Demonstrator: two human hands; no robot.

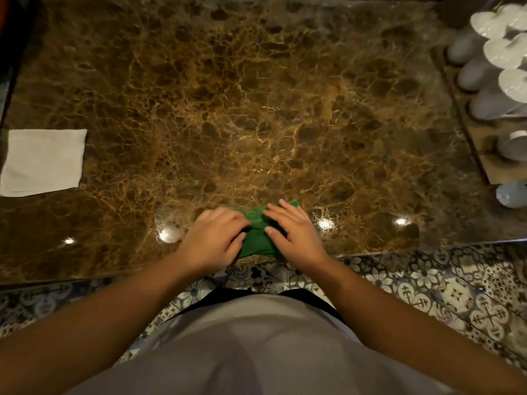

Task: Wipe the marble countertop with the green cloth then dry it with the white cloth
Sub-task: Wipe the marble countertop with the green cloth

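Observation:
The green cloth lies bunched on the brown marble countertop, close to its near edge. My left hand rests on the cloth's left side with its fingers curled over the fabric. On the right side, my right hand presses down with fingers spread flat. Both hands hide much of the cloth. A folded white cloth lies flat at the far left of the counter, well apart from both hands.
A wooden tray at the right edge holds several upturned grey cups and white heart-shaped items. One more cup lies beside the tray. Patterned floor tiles show below the counter's near edge.

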